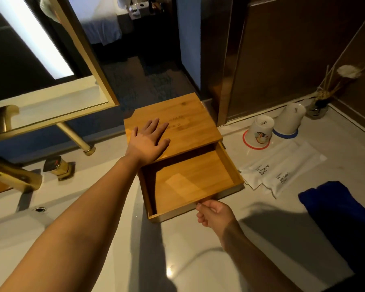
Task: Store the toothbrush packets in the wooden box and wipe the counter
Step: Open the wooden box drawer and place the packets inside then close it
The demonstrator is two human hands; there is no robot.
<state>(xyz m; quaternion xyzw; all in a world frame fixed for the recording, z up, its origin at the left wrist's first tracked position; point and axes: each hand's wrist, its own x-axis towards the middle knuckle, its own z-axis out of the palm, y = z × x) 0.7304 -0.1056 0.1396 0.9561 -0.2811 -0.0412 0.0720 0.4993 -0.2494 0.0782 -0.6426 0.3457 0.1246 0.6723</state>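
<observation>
We work on a pale worktop (198, 260) with a basin at its left edge. The wooden box (177, 131) sits toward the back edge, centre; its drawer (190, 182) is pulled out toward us and shows nothing inside. Our left hand (150, 140) lies flat and open on the box lid, bracing it. Our right hand (213, 211) is closed on the drawer's front edge, fingers curled under it.

A blue cloth (335, 205) lies at the right edge, ready for wiping. Two upturned cups (259, 131) stand near the back right, just behind the packets.

The two toothbrush packets (282, 167) lie flat on the worktop, just right of the drawer, overlapping each other. We judge them light, thin and flexible, with a slick film wrap and a stiff brush inside. Take hold across the long edges at mid-length, pinching the brush body; the film ends alone may slip. Both could probably be lifted together. The drawer appears deep enough to take them flat.
</observation>
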